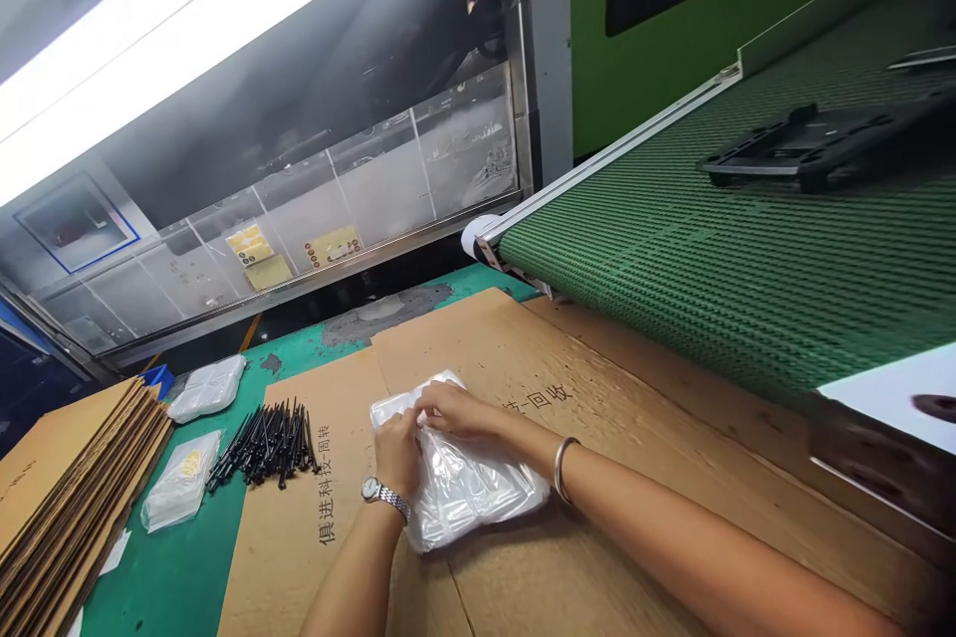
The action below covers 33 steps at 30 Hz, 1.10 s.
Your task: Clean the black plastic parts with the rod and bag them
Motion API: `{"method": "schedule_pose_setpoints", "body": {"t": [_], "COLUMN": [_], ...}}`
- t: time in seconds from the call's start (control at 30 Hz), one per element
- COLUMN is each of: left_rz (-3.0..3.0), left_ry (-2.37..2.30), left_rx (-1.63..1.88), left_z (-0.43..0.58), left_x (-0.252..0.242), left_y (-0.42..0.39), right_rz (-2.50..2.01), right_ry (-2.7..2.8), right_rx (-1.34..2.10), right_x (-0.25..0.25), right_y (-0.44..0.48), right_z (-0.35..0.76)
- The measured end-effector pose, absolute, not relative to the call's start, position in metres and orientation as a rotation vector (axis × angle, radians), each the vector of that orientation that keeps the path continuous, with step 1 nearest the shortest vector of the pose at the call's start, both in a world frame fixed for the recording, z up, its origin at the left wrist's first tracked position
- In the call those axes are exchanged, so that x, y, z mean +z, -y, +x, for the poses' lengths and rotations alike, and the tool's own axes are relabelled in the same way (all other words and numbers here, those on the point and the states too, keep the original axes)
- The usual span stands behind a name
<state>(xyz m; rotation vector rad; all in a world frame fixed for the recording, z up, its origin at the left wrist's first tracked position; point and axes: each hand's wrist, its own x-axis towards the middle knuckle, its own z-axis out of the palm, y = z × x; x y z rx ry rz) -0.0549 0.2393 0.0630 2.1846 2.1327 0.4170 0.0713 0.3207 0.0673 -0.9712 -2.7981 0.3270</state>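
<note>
A bundle of clear plastic bags [478, 493] lies on brown cardboard in front of me, shiny and creased. My left hand [395, 448], with a watch on its wrist, is closed on the bundle's upper left part. Close beside it, my right hand [452, 408], with a bangle on its wrist, pinches the plastic near the top. The two hands nearly meet, and the exact spot under the fingertips is hidden. To the left of the bundle, a heap of thin black plastic parts [269, 440] rests partly on the cardboard.
Flattened cardboard [299, 557] covers much of the green table [179, 577]. More bag packs [183, 483] lie left, beside a tall cardboard stack [75, 488]. A green conveyor belt [657, 249] slopes along the right, carrying a black frame-shaped part [792, 154].
</note>
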Motion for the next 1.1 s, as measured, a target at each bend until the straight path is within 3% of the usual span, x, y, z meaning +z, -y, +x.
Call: {"method": "schedule_pose_setpoints", "body": {"t": [0.43,0.8,1.1], "left_rz": [2.202,2.484,2.380], "left_ry": [-2.148,-1.971,-1.818], "left_rx": [0.412,0.193,0.221], "left_z": [-0.058,-0.064,-0.093], "left_x": [0.058,0.061,0.087], "left_y": [-0.243,-0.223,-0.223], "right_rz": [-1.000,-1.439,-1.432], "right_ry": [2.808,2.636,2.509], "right_rx": [0.388,0.334,0.329], "right_x": [0.068,0.069,0.091], "right_y": [-0.318,-0.303,-0.303], "right_z": [0.069,0.074,0.094]}}
